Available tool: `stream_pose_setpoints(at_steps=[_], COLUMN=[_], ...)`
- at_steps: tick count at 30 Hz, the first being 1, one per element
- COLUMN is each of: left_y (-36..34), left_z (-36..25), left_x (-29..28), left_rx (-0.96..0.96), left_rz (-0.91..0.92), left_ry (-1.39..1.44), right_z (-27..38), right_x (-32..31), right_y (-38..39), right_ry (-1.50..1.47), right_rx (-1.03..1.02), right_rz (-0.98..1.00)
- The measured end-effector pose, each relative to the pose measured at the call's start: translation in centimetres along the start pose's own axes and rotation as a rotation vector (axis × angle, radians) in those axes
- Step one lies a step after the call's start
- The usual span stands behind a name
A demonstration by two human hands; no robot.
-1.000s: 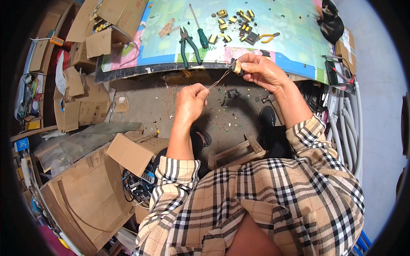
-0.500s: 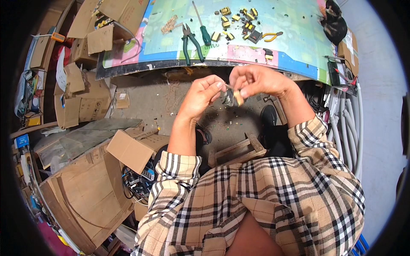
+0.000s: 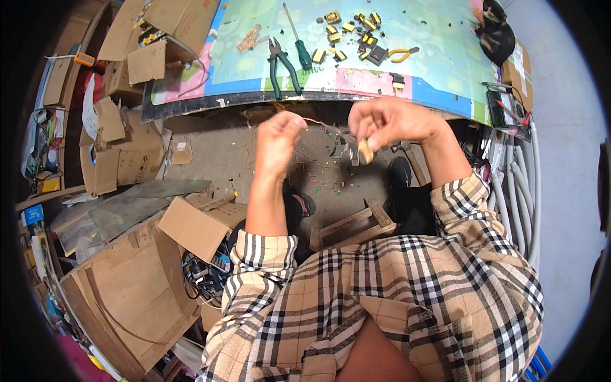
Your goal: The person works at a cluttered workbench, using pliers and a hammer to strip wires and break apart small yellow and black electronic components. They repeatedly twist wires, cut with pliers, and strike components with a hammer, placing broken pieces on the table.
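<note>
My right hand (image 3: 398, 124) is closed on a small tan coil (image 3: 365, 151), its fingers somewhat blurred. From the coil a thin copper wire (image 3: 317, 121) stretches across to my left hand (image 3: 279, 135), which pinches its end. Both hands are in the air just short of the table's near edge. Beyond them, on the table (image 3: 242, 76), lie green-handled pliers (image 3: 283, 67), a green screwdriver (image 3: 303, 56), yellow-handled cutters (image 3: 403, 55) and several small yellow-and-black transformers (image 3: 368, 39). One more transformer (image 3: 398, 81) sits close to the near edge.
A copper wire tangle (image 3: 250, 39) lies at the table's far left. A dark cat (image 3: 497, 39) is at its right end. Cardboard boxes (image 3: 132, 151) crowd the left side. Below my hands are a wooden stool (image 3: 353, 224), a hammer (image 3: 412, 162) and floor scraps.
My left hand has moved left, away from the right, and a longer stretch of copper wire shows between them. The right hand with the coil has shifted slightly right.
</note>
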State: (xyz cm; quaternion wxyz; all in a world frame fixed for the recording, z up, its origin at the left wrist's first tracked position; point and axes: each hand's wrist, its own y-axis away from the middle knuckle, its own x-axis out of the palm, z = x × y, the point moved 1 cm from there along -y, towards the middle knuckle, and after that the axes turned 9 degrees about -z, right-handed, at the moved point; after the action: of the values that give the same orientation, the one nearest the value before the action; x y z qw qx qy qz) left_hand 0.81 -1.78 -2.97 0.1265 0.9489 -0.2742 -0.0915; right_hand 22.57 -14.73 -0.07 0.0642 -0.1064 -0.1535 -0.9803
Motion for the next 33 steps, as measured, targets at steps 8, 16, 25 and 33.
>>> stream_pose_setpoints(at_steps=[8, 16, 25, 33], left_y=[3.1, 2.1, 1.3, 1.1], left_z=[-3.5, -1.1, 0.0, -1.2], left_x=[-0.9, 0.4, 3.1, 1.8], left_rx=[0.076, 0.181, -0.093, 0.019], left_rz=[0.601, 0.317, 0.470, 0.289], left_ry=[-0.192, -0.901, 0.252, 0.067], right_z=[-2.6, -2.8, -2.6, -1.5], right_x=[-3.1, -2.8, 0.7, 1.3], right_y=[-1.8, -1.6, -2.4, -2.0], right_ry=[0.083, -0.438, -0.308, 0.367], right_rx=[-0.088, -0.081, -0.072, 0.005], right_rz=[-0.850, -0.504, -0.382, -0.083])
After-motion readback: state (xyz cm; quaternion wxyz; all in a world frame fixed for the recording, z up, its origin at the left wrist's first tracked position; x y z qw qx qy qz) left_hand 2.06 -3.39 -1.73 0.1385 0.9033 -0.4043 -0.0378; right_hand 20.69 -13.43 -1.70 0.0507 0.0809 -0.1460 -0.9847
